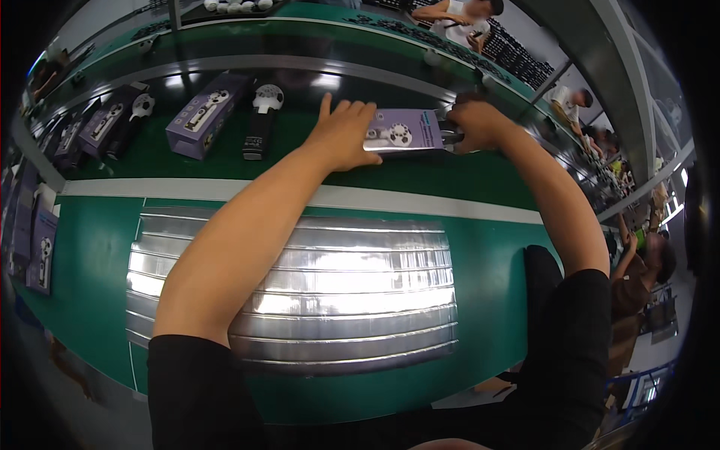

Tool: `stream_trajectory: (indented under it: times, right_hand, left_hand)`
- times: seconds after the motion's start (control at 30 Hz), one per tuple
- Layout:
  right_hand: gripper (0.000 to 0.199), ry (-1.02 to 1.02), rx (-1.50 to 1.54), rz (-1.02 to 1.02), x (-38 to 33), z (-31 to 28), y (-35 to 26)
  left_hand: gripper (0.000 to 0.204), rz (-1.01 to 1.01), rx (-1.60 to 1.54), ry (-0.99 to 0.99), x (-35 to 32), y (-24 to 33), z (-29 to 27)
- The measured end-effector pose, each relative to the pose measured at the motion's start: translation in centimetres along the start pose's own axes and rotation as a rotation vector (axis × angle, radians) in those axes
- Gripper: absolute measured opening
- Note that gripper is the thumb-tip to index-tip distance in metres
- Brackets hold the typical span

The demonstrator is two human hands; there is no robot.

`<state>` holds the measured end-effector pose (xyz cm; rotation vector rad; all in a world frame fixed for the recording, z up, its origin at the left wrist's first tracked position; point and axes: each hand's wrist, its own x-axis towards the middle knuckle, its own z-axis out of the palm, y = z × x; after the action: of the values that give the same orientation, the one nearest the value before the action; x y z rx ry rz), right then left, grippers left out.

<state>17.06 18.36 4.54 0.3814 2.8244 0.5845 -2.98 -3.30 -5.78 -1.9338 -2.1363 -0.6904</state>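
Over the dark green conveyor belt (315, 142), both my arms reach forward. My left hand (343, 136) is closed around the left end of a purple-and-white printed carton (409, 129), its thumb low at the near edge. At the carton's right end, my right hand (478, 124) has its fingers curled around a dark, partly shiny object (450, 136). Those fingers hide most of that object, so I cannot tell how far it sits inside the carton. Left of my left hand lies a black-handled device (262, 120) with a white-and-black football-patterned round head.
A matching purple carton (199, 124) lies further left, with more cartons and another device (135, 120) beyond. Clear ribbed plastic sleeves (360, 300) cover much of the green table (487, 277). A metal post (626, 82) rises at right. Other people work across the line and at right.
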Motion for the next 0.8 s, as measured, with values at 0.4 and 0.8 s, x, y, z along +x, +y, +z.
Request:
stream_trajectory:
  times: [0.4, 0.8]
  right_hand:
    - [0.046, 0.057, 0.283, 0.166, -1.6, 5.7, -0.3]
    - [0.048, 0.309, 1.222, 0.401, -7.6, 3.9, -5.0]
  left_hand:
    - [0.107, -0.124, -0.658, -0.298, 0.2, -2.6, -0.1]
    - [0.103, -0.248, -0.453, -0.161, -1.0, -4.3, 0.2]
